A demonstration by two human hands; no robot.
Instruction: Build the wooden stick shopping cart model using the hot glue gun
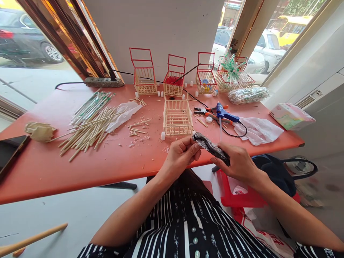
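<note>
My right hand [239,161] is wrapped round a long black tool [211,147] with pale, worn-looking patches; its kind is not clear. The tool's far end points up and left, close to the fingertips of my left hand [185,152]. Those fingers are pinched together, and whatever small thing they hold is hidden. Just beyond both hands stands a small cart of pale wooden sticks [178,120], with white wheels showing at its near corners. Behind it, to the right, a blue glue gun [225,114] lies beside pliers with orange handles [212,114].
Several stick carts with red handles [145,77] line the wall. Loose wooden sticks [83,138] and wrapped sticks [92,105] lie at left on the red table [120,157]. A power strip [103,82], a tissue pack [291,116] and crumpled white paper [258,130] are farther out.
</note>
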